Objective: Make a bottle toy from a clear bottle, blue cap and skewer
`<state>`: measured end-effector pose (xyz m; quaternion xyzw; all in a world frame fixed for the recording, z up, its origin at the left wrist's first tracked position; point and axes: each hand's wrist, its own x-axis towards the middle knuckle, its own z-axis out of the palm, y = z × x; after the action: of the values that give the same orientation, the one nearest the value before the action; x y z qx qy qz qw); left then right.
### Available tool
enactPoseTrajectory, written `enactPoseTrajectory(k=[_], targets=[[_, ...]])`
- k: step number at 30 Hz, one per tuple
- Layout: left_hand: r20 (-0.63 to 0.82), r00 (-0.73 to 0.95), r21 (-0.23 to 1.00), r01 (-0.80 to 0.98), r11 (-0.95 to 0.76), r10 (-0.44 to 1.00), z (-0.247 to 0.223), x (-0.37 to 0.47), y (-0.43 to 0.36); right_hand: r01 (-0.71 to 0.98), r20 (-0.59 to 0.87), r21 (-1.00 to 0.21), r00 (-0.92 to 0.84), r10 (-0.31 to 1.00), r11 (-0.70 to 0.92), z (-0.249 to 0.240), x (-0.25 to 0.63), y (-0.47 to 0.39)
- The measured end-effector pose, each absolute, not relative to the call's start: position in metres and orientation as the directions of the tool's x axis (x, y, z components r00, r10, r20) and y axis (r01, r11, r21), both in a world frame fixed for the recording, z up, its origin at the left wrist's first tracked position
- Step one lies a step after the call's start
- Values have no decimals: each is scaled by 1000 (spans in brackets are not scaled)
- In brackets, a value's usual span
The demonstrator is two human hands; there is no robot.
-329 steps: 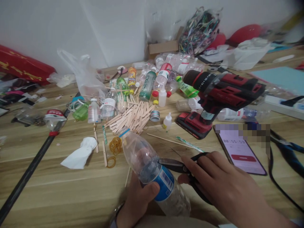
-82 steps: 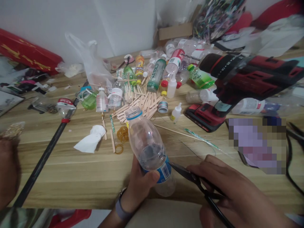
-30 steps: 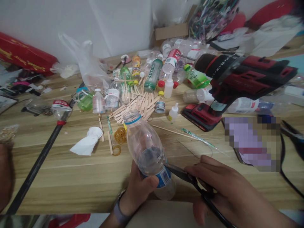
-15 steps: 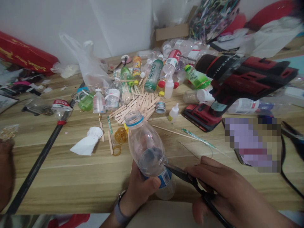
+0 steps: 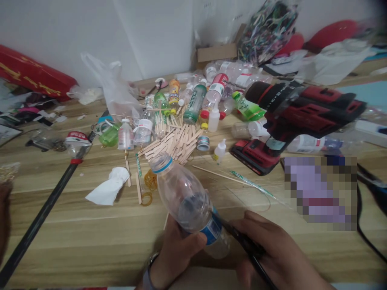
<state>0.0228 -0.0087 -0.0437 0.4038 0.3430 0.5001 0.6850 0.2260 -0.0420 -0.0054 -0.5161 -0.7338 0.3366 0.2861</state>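
My left hand is wrapped round the lower part of a clear plastic bottle with a blue label and no cap. The bottle leans, its open neck pointing up and to the left. My right hand grips a pair of dark scissors. Their blades reach the bottle's side just above the label; whether the tip is inside the wall I cannot tell. Motion blurs the right thumb. Beyond the bottle lie yellow rubber bands and a heap of wooden sticks.
A red and black cordless drill stands at right, beside a pixelated flat area. Small glue bottles, a tin, a crumpled tissue and several plastic bottles lie around. A dark pole runs along the left, near another person's hand.
The bottle has tipped further left, its neck moving left. The scissors have shifted along its side toward the label, and their blades look closer together. The whole view has moved slightly.
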Motion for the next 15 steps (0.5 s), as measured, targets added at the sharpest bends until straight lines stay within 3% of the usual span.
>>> enactPoseTrajectory(k=[4, 7, 11, 15], targets=[[-117, 234, 920, -340, 194, 965, -43, 23, -5, 467, -108, -885, -210, 972, 2, -26, 231, -40], [-145, 176, 913, -356, 200, 974, -44, 23, -2, 555, -91, -832, -134, 987, -1, -33, 239, -33], [-176, 116, 871, -444, 210, 978, -43, 24, 4, 859, 72, -509, -23, 997, 56, -40, 244, -23], [-222, 91, 841, -486, 238, 971, -43, 25, 8, 960, 115, -226, -141, 983, 164, -55, 249, -18]])
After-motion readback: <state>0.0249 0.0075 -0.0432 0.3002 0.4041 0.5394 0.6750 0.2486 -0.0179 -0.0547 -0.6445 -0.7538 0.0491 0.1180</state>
